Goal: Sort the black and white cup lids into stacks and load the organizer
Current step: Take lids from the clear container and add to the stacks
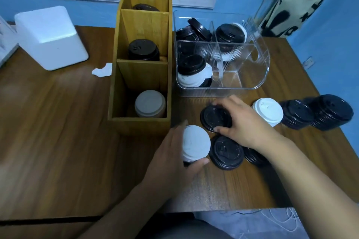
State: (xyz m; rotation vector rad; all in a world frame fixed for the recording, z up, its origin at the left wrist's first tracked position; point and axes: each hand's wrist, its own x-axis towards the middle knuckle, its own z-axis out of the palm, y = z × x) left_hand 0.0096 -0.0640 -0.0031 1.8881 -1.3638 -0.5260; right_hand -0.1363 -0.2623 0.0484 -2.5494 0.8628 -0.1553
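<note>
Centrally, the left hand clamps its grip round a white lid stack on the surface, presumably steadying it; the right hand pinches a black lid lying beside it, near the wooden organizer, likely for sorting.

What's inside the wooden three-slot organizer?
In the wooden organizer, near slot: white lid stack; middle: black lid stack; far: dark lid top, the rest hidden behind the divider.
</note>
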